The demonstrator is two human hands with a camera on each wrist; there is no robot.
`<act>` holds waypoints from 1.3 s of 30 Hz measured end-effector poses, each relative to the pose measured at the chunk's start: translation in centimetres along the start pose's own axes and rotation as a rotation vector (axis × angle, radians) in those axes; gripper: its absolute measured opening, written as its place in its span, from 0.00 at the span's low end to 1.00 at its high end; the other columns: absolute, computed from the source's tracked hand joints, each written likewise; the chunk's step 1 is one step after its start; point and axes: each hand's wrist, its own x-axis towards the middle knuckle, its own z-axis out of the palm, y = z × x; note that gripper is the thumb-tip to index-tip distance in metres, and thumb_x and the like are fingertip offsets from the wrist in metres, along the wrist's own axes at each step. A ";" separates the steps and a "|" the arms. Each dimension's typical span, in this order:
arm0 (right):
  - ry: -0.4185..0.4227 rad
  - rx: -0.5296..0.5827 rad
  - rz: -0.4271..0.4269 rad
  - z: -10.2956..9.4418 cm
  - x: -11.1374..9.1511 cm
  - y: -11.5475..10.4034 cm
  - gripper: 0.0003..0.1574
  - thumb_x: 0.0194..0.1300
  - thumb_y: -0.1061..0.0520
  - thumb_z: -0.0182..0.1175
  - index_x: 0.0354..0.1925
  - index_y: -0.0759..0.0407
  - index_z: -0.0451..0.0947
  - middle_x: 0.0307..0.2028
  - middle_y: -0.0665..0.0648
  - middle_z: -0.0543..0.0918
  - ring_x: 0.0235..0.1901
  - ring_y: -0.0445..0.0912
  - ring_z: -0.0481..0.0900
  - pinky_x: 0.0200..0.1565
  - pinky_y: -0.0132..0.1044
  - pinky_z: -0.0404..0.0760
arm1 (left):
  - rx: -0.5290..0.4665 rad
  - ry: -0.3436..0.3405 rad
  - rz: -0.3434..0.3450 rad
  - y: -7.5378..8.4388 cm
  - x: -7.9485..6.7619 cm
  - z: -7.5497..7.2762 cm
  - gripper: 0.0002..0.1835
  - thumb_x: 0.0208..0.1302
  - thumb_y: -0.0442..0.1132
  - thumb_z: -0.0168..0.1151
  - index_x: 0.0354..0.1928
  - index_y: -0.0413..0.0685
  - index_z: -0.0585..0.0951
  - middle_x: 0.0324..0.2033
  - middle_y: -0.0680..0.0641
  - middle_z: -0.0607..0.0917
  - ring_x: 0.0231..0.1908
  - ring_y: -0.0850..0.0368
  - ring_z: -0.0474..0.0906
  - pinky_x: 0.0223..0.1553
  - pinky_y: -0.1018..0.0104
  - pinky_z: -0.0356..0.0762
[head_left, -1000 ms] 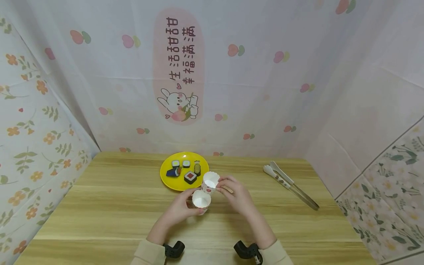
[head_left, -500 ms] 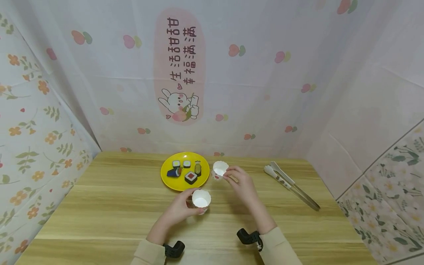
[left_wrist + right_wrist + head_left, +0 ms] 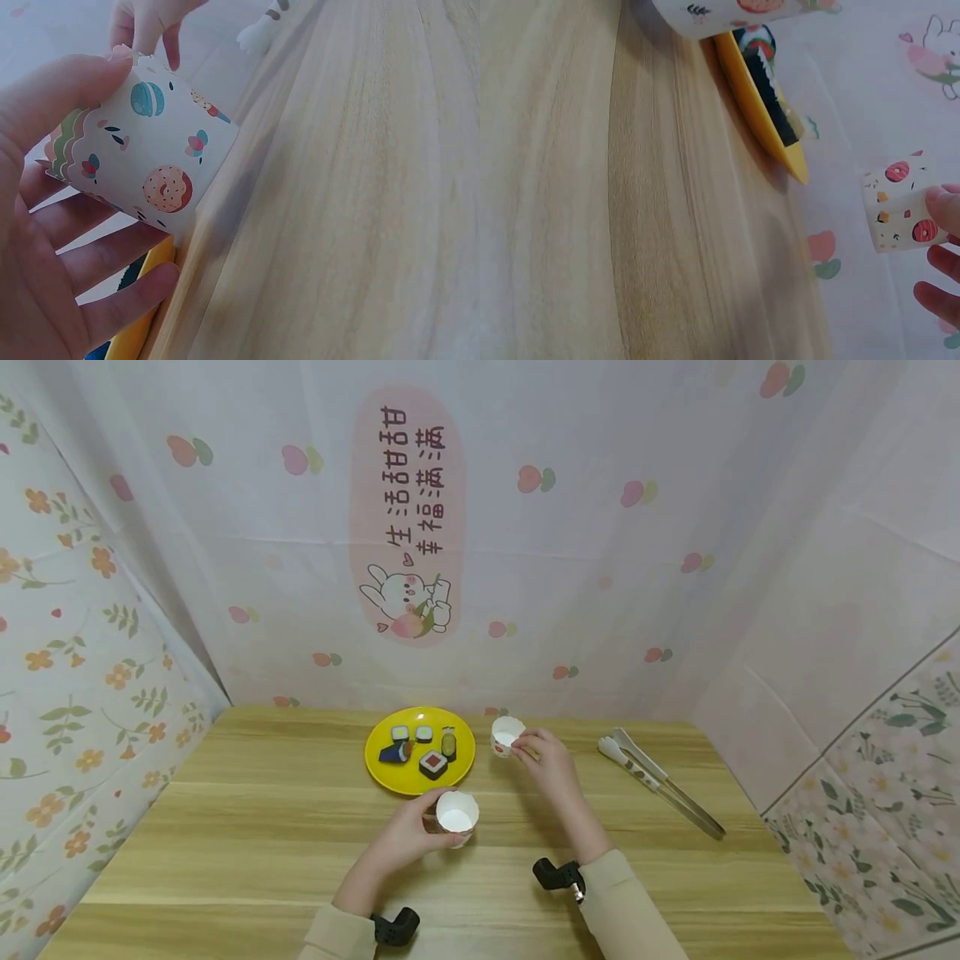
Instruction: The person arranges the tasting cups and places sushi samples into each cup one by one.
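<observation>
In the head view my left hand (image 3: 411,827) grips a stack of paper baking cups (image 3: 457,816) near the table's middle. The left wrist view shows the stack's outer cup (image 3: 161,150), printed with doughnuts and macarons, and several scalloped rims nested together. Thumb and fingers lie round its sides. Farther back and to the right, my right hand (image 3: 553,768) pinches a single paper baking cup (image 3: 507,739) by its rim, its white mouth facing up. This cup (image 3: 901,206) appears off the table in the right wrist view. It is just right of the yellow plate (image 3: 405,782).
Toy sushi pieces (image 3: 433,764) lie on the plate, along with a dark blue cone-shaped piece (image 3: 393,752). A pair of tongs (image 3: 663,782) lies at the right of the wooden table (image 3: 247,827). A printed curtain (image 3: 585,585) hangs behind the table's back edge.
The right hand has drawn the single cup away from the stack, moving it back and to the right past the plate's edge. The left hand and its stack have stayed nearly still.
</observation>
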 end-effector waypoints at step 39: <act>-0.132 -0.089 0.121 3.5 -0.3 3.2 0.02 0.59 0.60 0.68 0.34 0.56 0.85 0.40 0.52 0.81 0.42 0.50 0.80 0.43 0.46 0.80 | 0.001 0.021 -0.012 -0.1 0.0 -0.2 0.42 0.49 0.48 0.76 0.64 0.38 0.70 0.50 0.46 0.79 0.43 0.52 0.75 0.46 0.58 0.77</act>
